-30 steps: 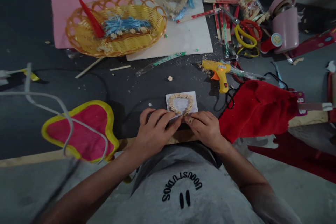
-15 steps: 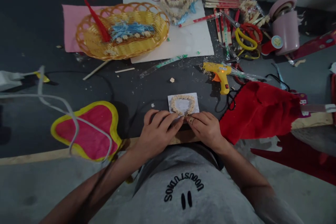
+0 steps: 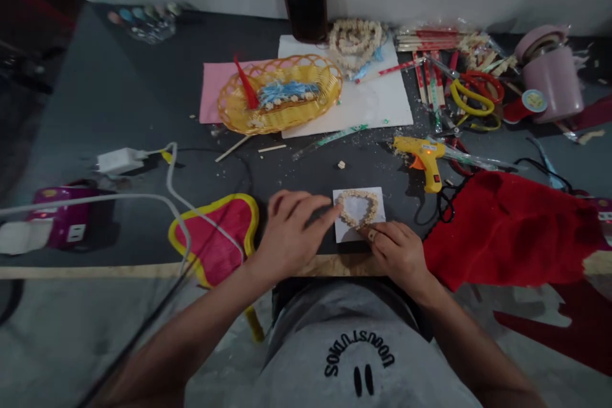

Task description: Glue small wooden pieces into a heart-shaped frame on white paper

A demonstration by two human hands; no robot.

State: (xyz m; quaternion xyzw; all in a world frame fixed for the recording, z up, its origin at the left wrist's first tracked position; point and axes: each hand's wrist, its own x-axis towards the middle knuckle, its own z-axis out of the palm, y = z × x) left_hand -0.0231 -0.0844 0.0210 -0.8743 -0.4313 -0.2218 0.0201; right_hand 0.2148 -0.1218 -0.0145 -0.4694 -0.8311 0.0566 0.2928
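Observation:
A heart-shaped ring of small pale pieces [image 3: 371, 211] lies on a white paper card [image 3: 341, 231] near the front edge of the table. My right hand [image 3: 396, 250] is closed, its fingertips pinching the ring's lower point; the exact grip is partly hidden by the fingers. To the left of the card, my left hand [image 3: 292, 229] is raised with its fingers apart and holds nothing. Its index finger and thumb extend toward the ring's left side. One small pale piece [image 3: 341, 165] rests on the table beyond the card.
A yellow glue gun [image 3: 430, 169] lies beyond the card on the right, near red cloth [image 3: 511, 236]. Further back are a yellow basket [image 3: 229, 111] with blue tassels [image 3: 287, 90], scissors [image 3: 473, 99] and a pink tape dispenser [image 3: 554, 80]. White cables [image 3: 157, 197] cross a pink-and-yellow seat [image 3: 215, 229] at left.
My left hand has let go near the ring's lower point and moved left, its fingers spreading. My right hand stays at the point. The view has shifted left and up.

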